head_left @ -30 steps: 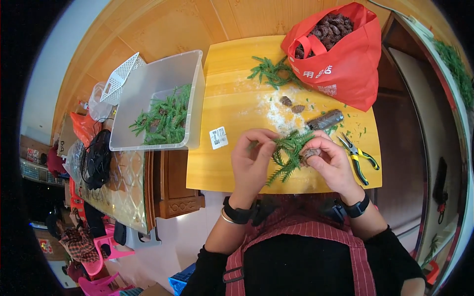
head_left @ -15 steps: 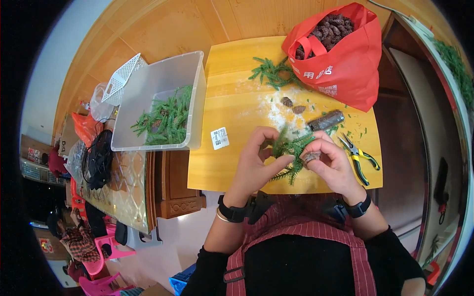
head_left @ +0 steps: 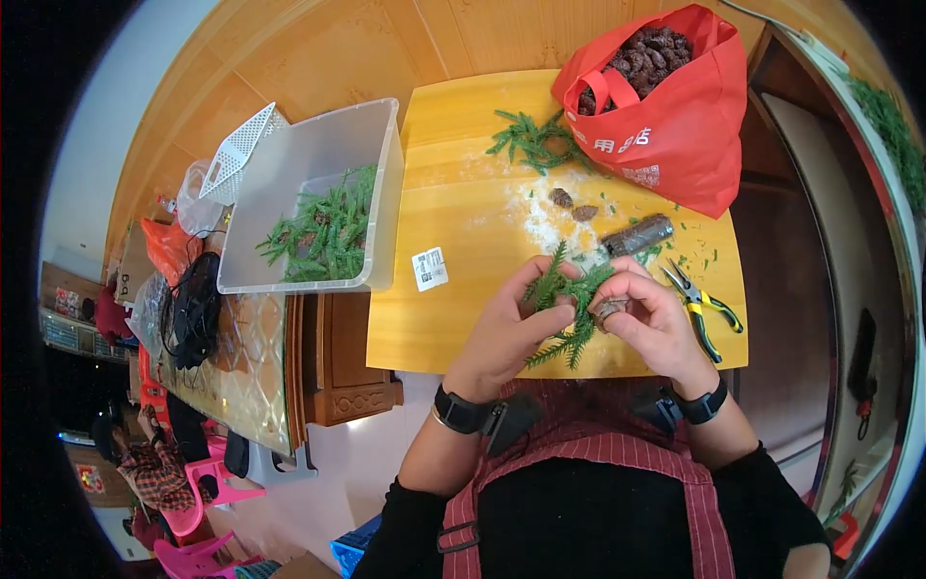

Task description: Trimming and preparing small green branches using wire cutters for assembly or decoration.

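Note:
Over the near part of the yellow table, my left hand [head_left: 511, 333] pinches a green artificial pine sprig [head_left: 582, 333] between thumb and fingers. Facing it, my right hand [head_left: 656, 323] is closed on a small brown roll [head_left: 611, 307], which looks like tape and is partly hidden by my fingers. My right fingertips also touch the sprig's stem end. Just beyond my right hand lies a dark brown cylinder in clear wrap [head_left: 639, 234]. Pliers with yellow and black handles [head_left: 704, 307] lie to its right, jaws slightly apart. Two small pine cones [head_left: 571, 204] lie farther back.
A red bag [head_left: 666, 125] full of pine cones stands at the back right, beside more green sprigs [head_left: 535, 142]. White powder [head_left: 545, 222] is scattered mid-table. At left are a clear bin [head_left: 386, 193] holding greenery and a white label [head_left: 430, 269]. A seated person [head_left: 159, 473] is far left.
My left hand has closed in on the sprig, its thumb and fingers now nearer together. The sprig has turned slightly. My right hand keeps its hold on the brown roll.

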`<state>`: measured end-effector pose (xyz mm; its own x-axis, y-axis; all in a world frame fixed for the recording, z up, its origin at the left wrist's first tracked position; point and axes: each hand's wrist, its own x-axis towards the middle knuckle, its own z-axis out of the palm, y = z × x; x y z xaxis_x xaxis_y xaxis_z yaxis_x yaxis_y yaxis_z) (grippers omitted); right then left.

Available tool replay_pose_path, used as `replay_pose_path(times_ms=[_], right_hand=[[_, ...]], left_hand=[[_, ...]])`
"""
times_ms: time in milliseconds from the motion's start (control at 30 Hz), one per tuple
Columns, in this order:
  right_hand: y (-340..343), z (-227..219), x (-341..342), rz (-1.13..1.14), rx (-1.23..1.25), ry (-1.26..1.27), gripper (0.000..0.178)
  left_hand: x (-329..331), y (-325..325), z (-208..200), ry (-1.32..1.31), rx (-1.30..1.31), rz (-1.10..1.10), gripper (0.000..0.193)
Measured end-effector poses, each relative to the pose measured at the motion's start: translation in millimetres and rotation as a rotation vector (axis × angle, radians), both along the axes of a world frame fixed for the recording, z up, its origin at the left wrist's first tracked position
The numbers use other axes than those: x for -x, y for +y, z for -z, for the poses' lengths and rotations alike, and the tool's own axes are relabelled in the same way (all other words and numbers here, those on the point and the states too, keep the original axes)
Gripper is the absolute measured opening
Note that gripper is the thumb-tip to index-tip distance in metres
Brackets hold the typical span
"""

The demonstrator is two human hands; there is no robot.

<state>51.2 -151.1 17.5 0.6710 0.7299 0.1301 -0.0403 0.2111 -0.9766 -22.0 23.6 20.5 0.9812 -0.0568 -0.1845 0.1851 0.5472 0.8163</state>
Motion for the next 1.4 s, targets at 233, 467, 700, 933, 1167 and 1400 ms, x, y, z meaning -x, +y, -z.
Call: replay_pose_path(times_ms=[233,467,700,933,1167,1400], right_hand=[[-4,-1,-2,-0.016,0.020,-0.129,0.018],[-7,-10,-3,0.124,0.179,-0.636,0.021],[-6,-7,4,0.179,0.087,-0.514,0.025],[-7,-5,8,0.148,0.111,-0.496,0.024],[-2,-4,10,0.217,-0.097,-0.101,0.019],[-59,29,-7,0.246,0.671,-0.526,0.018]], left_hand=[[-5,-9,3,-0.153,-0.252,-0.212,0.028],[-9,-4,13,-0.483,-0.431,-0.289,0.022],[-8,-11,17,-0.433,-0.338,-0.379,0.017],[-9,-22,13,-0.309,-0.078,-0.407,0.018],[-13,-24,9,-0.234,-0.025,-0.435,0.018],[-8,-15,13,-0.165,0.043,-0.376,0.020]])
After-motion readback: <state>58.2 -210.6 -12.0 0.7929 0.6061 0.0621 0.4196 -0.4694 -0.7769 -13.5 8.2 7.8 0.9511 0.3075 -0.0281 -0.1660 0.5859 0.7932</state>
